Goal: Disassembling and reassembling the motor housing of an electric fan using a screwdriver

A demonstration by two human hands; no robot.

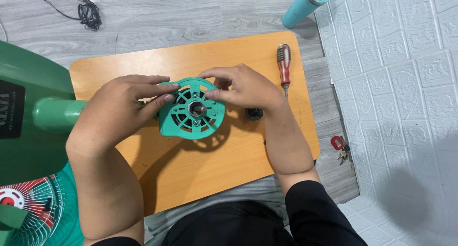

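Right now you have a teal motor cover (192, 110) between both hands, standing over the middle of the wooden board (224, 165). It is round with spoked openings, and a metal shaft (197, 108) shows at its centre. Your left hand (121, 107) grips the cover's left rim, thumb below and fingers curled over the top edge. Your right hand (248, 87) comes in from the cover's right, its fingers bunched together and pinching at the face close to the shaft; what they pinch is too small to tell. Left of the cover, a green neck (57, 113) runs out to the green fan body (24, 112), partly hidden behind your left hand. Just right of the cover, under your right wrist, a small black knob (254, 114) lies on the board. Farther right of the cover, a red-handled screwdriver (284, 64) lies at the board's edge. Beyond the board, to the upper right of the cover, a teal cylinder (305, 6) rests on the floor, and a bunch of keys (340, 148) lies to the lower right. A fan grille (33, 212) sits off to the cover's lower left, and a black cable (86, 10) lies to its upper left.
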